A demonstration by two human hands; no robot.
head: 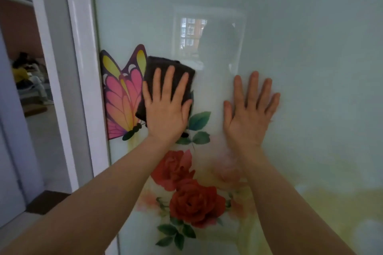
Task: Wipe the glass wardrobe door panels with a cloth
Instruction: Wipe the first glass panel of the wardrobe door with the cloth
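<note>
The glass door panel (290,27) fills most of the view, and its left edge is met by a white frame (83,68) that runs from top to bottom. Above and to the right of the hands, a wide plain area of pale glass is seen. Below them the glass is printed with red roses (194,203), and at the left edge a pink and yellow butterfly (120,97) is printed.

The dark cloth (165,64) is held flat on the glass just beside the butterfly, with its left side lying over part of the wing. It is pressed there by the left hand (167,109), whose fingers are straight and spread over the cloth (the thumb lies at its right edge). The right hand (248,114) is laid flat on the bare glass, a little apart from the cloth, with fingers spread and pointing up; nothing is held in it. Both forearms are stretched forward and upward to the panel.

Left of the frame an open doorway (31,68) is seen, with a blurred room behind it.
</note>
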